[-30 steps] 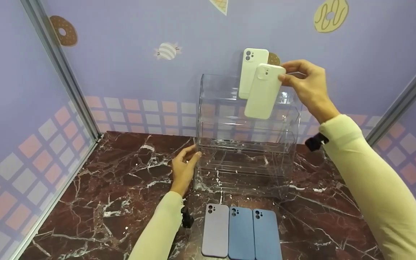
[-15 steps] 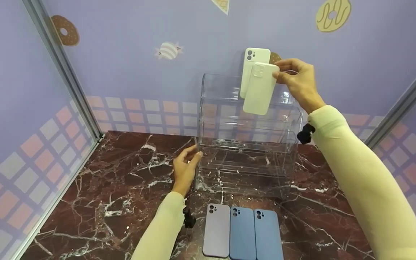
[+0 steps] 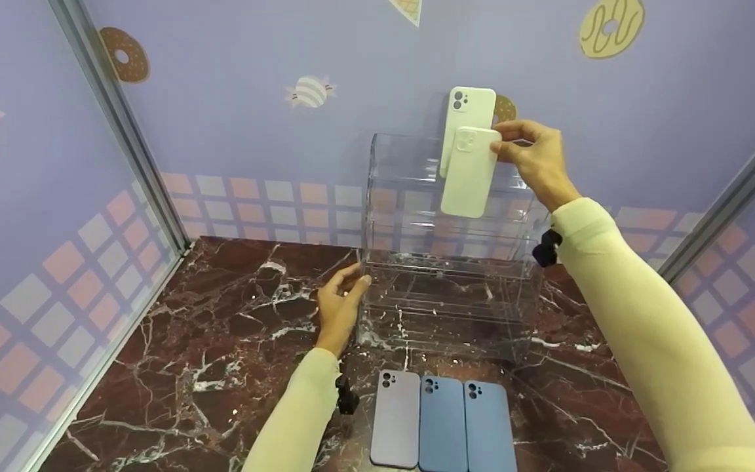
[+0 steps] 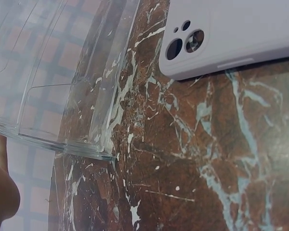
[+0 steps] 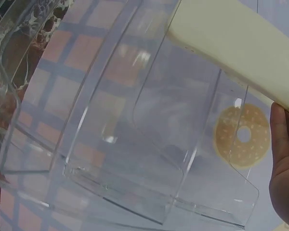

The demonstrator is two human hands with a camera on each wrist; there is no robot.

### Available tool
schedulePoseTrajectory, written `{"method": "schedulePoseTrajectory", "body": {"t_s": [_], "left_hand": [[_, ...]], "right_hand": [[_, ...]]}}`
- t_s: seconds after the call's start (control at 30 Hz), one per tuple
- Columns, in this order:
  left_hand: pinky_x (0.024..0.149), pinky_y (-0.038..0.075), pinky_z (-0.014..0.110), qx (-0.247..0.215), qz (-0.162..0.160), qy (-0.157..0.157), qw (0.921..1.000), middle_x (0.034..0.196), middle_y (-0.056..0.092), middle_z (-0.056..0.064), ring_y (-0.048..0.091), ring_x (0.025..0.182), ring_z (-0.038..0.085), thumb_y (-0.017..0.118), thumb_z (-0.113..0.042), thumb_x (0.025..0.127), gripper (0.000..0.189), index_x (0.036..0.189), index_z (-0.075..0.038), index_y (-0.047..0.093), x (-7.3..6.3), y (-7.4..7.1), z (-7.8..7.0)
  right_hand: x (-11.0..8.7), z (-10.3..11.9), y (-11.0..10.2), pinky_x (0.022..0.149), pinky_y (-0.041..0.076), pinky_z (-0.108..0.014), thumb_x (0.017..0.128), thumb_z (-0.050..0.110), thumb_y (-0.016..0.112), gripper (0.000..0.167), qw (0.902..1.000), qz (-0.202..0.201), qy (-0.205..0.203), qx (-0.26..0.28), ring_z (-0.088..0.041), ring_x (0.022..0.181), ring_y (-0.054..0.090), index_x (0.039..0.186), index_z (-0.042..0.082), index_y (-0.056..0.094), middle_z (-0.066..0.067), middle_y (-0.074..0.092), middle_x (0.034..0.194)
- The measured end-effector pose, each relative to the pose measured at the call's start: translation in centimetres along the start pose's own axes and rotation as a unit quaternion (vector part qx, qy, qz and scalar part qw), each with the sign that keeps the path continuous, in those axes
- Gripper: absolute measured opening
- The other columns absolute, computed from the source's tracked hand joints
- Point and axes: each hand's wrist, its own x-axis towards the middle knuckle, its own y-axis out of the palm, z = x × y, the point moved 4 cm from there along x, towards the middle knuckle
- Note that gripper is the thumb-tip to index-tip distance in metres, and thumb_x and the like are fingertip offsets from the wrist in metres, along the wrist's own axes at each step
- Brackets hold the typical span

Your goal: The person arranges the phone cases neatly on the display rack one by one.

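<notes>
My right hand (image 3: pixel 538 160) pinches a cream phone case (image 3: pixel 469 177) by its upper right edge, thumb in front. The case hangs upright, slightly tilted, before the upper tiers of a clear acrylic display rack (image 3: pixel 404 157). It overlaps a second cream phone case (image 3: pixel 474 111), which stands in the top tier. In the right wrist view the held case (image 5: pixel 226 43) shows its side edge above the clear tiers. My left hand (image 3: pixel 339 305) touches the rack's left side with relaxed fingers; the left wrist view shows part of it (image 4: pixel 1 187) beside the rack wall (image 4: pixel 43 110).
A lilac phone case (image 3: pixel 396 419) and two blue phone cases (image 3: pixel 443 426) lie side by side on the dark red marbled table (image 3: pixel 220 367), in front of the rack. A purple patterned wall (image 3: pixel 253 131) stands right behind the rack, with metal posts (image 3: pixel 122 124) at the corners.
My right hand has carried the cream case leftward and slightly down, closer over the second cream case. The left hand stays at the rack's side, and the view has shifted a little.
</notes>
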Motion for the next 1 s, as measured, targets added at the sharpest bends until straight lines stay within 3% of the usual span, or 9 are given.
{"method": "schedulePoseTrajectory", "body": {"t_s": [0.27,0.53,0.67,1.0], "left_hand": [[0.083,0.055,0.022,-0.001,0.008,0.003,1.0000,0.120,0.072,0.025,0.071,0.105,0.030,0.077,-0.001,0.096,0.033,0.127,0.006,0.072,-0.1,0.1,0.0],[0.087,0.055,0.024,-0.009,0.008,-0.008,0.9999,0.116,0.075,0.016,0.070,0.098,0.017,0.077,0.000,0.096,0.032,0.127,0.006,0.072,-0.1,0.2,0.1],[0.087,0.055,0.024,-0.006,0.007,-0.010,0.9999,0.115,0.075,0.015,0.070,0.099,0.017,0.077,0.000,0.096,0.032,0.127,0.005,0.073,-0.1,0.2,0.1],[0.084,0.055,0.023,-0.010,0.007,-0.013,0.9998,0.116,0.074,0.022,0.070,0.099,0.019,0.077,-0.001,0.096,0.033,0.129,0.005,0.072,-0.1,0.3,0.2]], "right_hand": [[-0.2,-0.8,0.3,0.086,0.061,-0.029,0.093,-0.007,0.078,0.028,0.9997,0.005,0.018,-0.012,-0.020,0.097,0.073,0.121,-0.005,0.075,-0.008,0.071,0.102],[-0.4,-1.6,0.7,0.086,0.060,-0.029,0.094,-0.007,0.076,0.027,0.9997,0.010,0.024,0.002,-0.018,0.095,0.074,0.121,-0.006,0.075,-0.010,0.073,0.105],[-0.4,-1.7,0.8,0.086,0.060,-0.029,0.095,-0.005,0.076,0.027,0.9997,0.012,0.017,-0.011,-0.017,0.094,0.074,0.122,-0.005,0.075,-0.012,0.074,0.107],[-0.6,-2.1,0.8,0.084,0.061,-0.028,0.096,0.003,0.079,0.030,0.9987,-0.006,0.029,-0.042,-0.016,0.094,0.074,0.125,-0.002,0.076,-0.016,0.076,0.112]]}}
